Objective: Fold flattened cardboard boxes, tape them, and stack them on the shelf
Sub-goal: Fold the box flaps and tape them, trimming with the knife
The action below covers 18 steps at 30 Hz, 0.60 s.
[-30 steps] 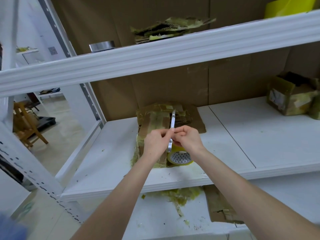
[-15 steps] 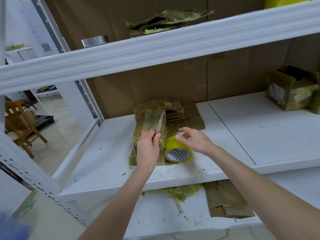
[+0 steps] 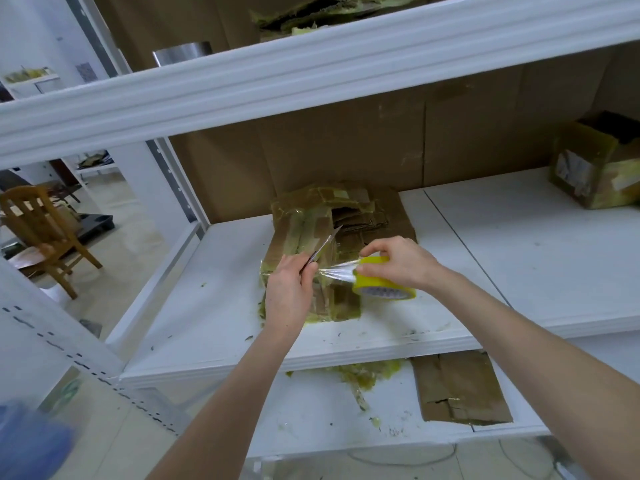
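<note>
While both arms reach forward over the white shelf (image 3: pixel 221 327), the head view shows the two hands working close together above a taped cardboard box (image 3: pixel 304 237) that lies on the middle board, towards its back. The left hand (image 3: pixel 289 292) has its fingers curled shut around the handle of a knife (image 3: pixel 322 249), whose thin blade points up and to the right, away from the person. The same hand also pinches the loose end of a clear strip of tape (image 3: pixel 336 271), which stretches across to the yellow tape roll (image 3: pixel 382 284). The right hand (image 3: pixel 401 261) grips that roll from above, thumb on the near side and fingers wrapped over the top, holding it just above the board and just to the right of the box.

Flattened cardboard pieces (image 3: pixel 377 220) lie behind and to the right of the box, against the brown cardboard back wall. At the far right of the same board sits a second box (image 3: pixel 595 168), open at the top and patched with tape. On the lower board lies a flat sheet of cardboard (image 3: pixel 457 389) beside a clump of crumpled yellowish tape scraps (image 3: pixel 367 372). More torn cardboard rests on the upper board. Beyond the shelf's left post stands a wooden chair (image 3: pixel 41 233) on a pale floor.
</note>
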Available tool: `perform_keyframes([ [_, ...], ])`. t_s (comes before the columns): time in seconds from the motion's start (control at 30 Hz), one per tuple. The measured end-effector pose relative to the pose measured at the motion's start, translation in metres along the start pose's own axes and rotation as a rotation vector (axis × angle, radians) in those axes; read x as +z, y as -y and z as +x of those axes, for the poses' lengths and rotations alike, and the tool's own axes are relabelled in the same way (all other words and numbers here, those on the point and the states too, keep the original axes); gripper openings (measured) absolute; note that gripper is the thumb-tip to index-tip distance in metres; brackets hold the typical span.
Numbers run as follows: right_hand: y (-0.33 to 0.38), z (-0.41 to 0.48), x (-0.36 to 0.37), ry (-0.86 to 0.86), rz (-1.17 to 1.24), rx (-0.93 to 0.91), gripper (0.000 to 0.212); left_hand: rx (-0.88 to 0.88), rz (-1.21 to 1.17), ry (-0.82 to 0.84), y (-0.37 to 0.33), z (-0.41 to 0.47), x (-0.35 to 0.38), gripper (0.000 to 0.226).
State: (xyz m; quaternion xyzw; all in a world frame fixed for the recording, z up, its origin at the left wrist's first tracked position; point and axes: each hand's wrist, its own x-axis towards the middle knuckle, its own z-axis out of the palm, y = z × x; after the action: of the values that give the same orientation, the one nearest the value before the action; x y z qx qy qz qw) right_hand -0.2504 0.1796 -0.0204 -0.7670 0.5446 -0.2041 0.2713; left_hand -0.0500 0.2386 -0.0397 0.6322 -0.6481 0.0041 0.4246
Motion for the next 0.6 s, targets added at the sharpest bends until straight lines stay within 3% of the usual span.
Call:
perform_keyframes([
  [0.07,-0.002,-0.004,0.004,-0.052,-0.152,0.034,0.04,-0.001,0.005,0.01,0.0,0.0,0.0,0.02],
  [0.23,0.002,-0.009,0.013,-0.097,-0.191,0.076,0.034,0.01,0.014,0.014,0.0,-0.001,-0.002,0.021],
  [0.37,0.012,-0.014,0.014,-0.12,-0.091,0.078,0.012,-0.036,0.02,0.05,0.001,0.005,-0.007,0.019],
  [0.6,0.023,-0.022,0.019,-0.251,-0.037,0.169,0.021,0.028,0.155,-0.031,-0.033,-0.002,-0.043,0.025],
])
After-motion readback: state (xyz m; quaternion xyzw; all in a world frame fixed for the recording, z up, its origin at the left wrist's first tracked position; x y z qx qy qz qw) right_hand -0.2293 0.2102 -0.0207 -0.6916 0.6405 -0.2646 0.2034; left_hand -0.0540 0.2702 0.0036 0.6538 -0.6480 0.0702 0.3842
